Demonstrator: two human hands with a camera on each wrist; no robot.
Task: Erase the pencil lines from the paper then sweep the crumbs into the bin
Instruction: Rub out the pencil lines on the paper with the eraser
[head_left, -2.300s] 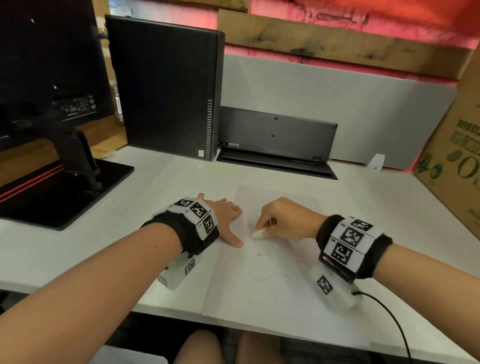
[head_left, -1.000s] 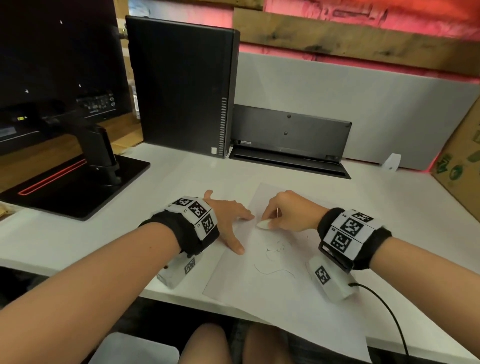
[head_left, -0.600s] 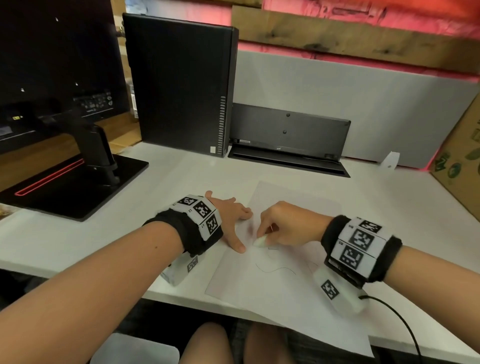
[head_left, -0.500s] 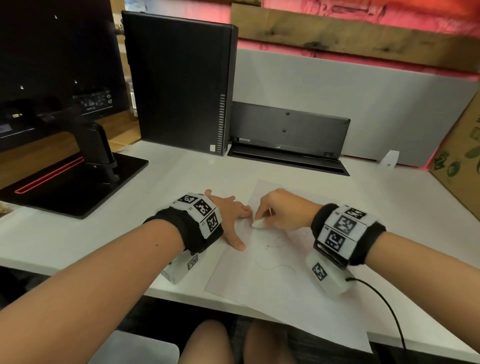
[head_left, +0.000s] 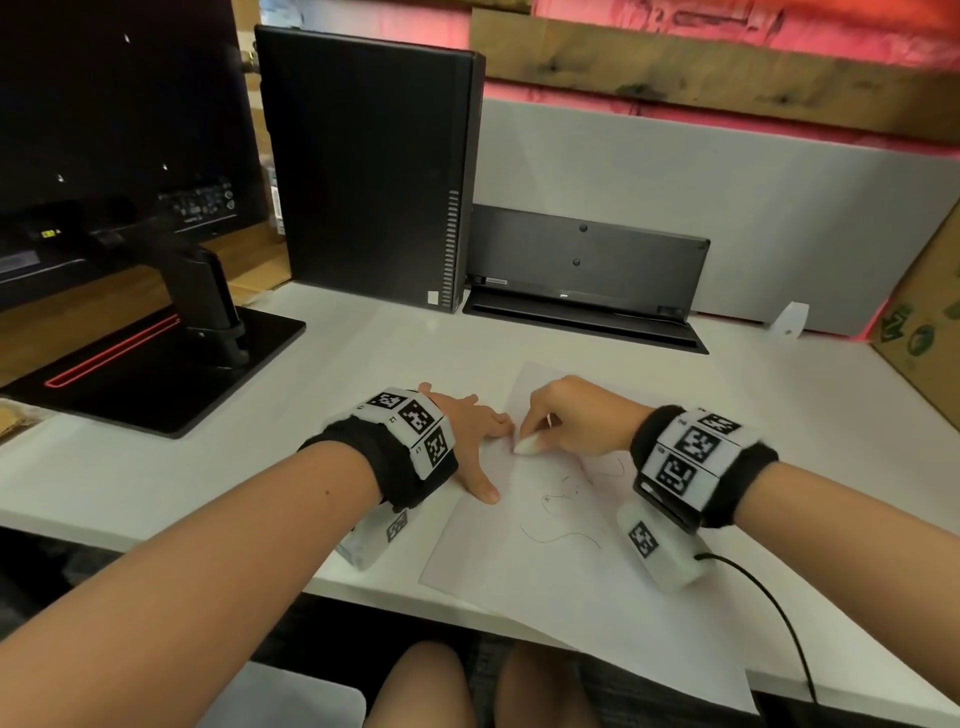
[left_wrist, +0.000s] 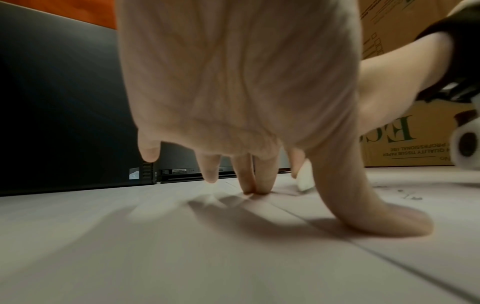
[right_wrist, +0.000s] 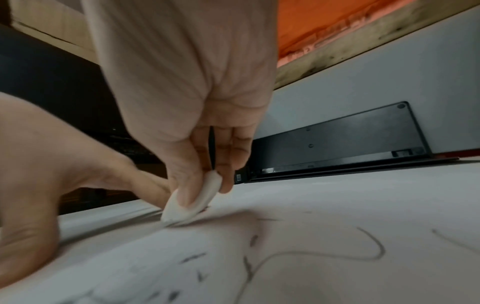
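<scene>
A white sheet of paper (head_left: 582, 587) lies on the white desk (head_left: 156, 467), its near corner hanging over the front edge. Curved pencil lines (head_left: 561, 535) and dark crumbs (right_wrist: 192, 257) mark its middle. My right hand (head_left: 576, 415) pinches a small white eraser (head_left: 527, 444) between thumb and fingers, its tip pressed on the paper's left part (right_wrist: 187, 203). My left hand (head_left: 467, 431) lies flat with fingers spread, thumb (left_wrist: 384, 218) and fingertips pressing the paper's left edge. No bin is in view.
A black computer tower (head_left: 369, 166) and a black dock (head_left: 587, 280) stand at the back. A monitor stand (head_left: 171, 358) sits at the left, a cardboard box (head_left: 919, 332) at the right. A cable (head_left: 769, 608) trails from my right wrist.
My right hand has rubbed the eraser back and forth over the paper's upper left part. The left hand has stayed pressed on the paper's edge.
</scene>
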